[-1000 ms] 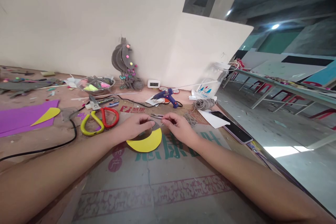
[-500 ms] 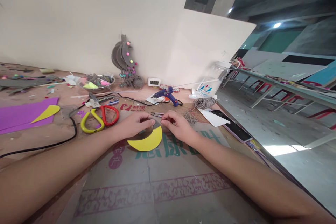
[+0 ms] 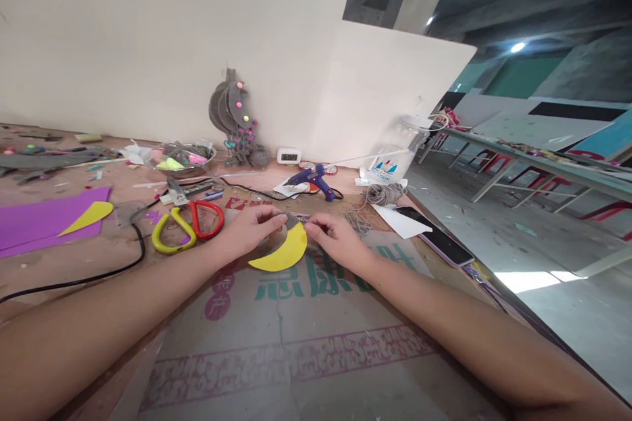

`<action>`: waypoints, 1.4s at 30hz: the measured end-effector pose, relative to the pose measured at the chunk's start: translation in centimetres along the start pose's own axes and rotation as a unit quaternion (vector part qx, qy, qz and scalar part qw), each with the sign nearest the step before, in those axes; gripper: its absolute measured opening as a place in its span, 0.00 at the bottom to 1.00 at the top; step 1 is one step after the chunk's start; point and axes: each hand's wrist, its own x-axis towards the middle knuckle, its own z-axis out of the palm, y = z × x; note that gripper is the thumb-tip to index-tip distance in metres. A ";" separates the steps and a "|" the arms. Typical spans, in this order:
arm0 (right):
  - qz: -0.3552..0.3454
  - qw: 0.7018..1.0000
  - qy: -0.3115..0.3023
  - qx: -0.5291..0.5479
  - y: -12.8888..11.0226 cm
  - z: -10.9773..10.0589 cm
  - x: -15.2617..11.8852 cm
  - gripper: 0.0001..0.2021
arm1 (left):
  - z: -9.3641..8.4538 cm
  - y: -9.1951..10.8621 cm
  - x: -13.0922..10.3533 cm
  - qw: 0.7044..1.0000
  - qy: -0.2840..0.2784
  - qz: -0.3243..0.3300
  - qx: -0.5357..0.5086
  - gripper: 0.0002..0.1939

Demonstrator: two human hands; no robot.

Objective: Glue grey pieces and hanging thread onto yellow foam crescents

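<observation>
A yellow crescent [image 3: 281,255] with a grey part at its upper end lies between my hands, above the printed board. My left hand [image 3: 261,227] pinches the grey part between thumb and fingers. At the crescent's upper right tip, my right hand [image 3: 326,231] has its thumb and fingers closed on the edge. Scissors with yellow and red handles [image 3: 207,218] rest left of my left hand. Beyond my hands lies a blue glue gun [image 3: 316,179].
Purple sheets [image 3: 44,220] with a yellow piece [image 3: 89,217] lie at left. Farther back are a bowl of trimmings [image 3: 182,161], a grey crescent ornament [image 3: 234,112] and a small clock [image 3: 289,156]. Twine [image 3: 384,194], white paper [image 3: 401,222] and a phone [image 3: 434,237] are at right.
The yellow crescent has turned, its lower left tip moving up and to the right. Its upper tip now reaches my right fingertips. Both hands stay close to where they were.
</observation>
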 end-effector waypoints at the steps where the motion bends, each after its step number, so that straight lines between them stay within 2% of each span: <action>1: -0.001 1.000 -0.011 -0.001 0.0 0.1 0.0 0.13 | 0.0 0.0 0.0 1.000 -0.002 0.003 0.005 0.17; 8: 0.011 0.999 -0.030 0.016 0.4 0.3 0.0 0.14 | 0.1 -0.1 -0.2 0.999 0.021 0.031 0.016 0.20; 15: 0.010 1.000 -0.026 0.003 0.5 0.3 0.0 0.14 | 0.3 0.4 -0.6 0.987 0.087 0.067 0.117 0.16; 21: 0.007 0.999 -0.030 0.008 0.4 0.3 0.0 0.15 | 0.1 0.8 -0.6 0.980 0.097 0.066 0.162 0.14; 32: -0.001 1.000 -0.025 0.000 0.2 0.2 0.0 0.14 | 0.2 1.0 -0.7 0.982 0.092 0.042 0.162 0.15; 37: -0.013 0.999 -0.031 -0.007 0.1 0.3 0.0 0.13 | 0.3 1.0 -0.9 0.986 0.044 0.052 0.154 0.16; 42: -0.020 0.998 0.039 0.042 -0.1 0.1 -0.1 0.07 | 0.2 0.7 -0.6 0.985 -0.001 0.058 0.163 0.16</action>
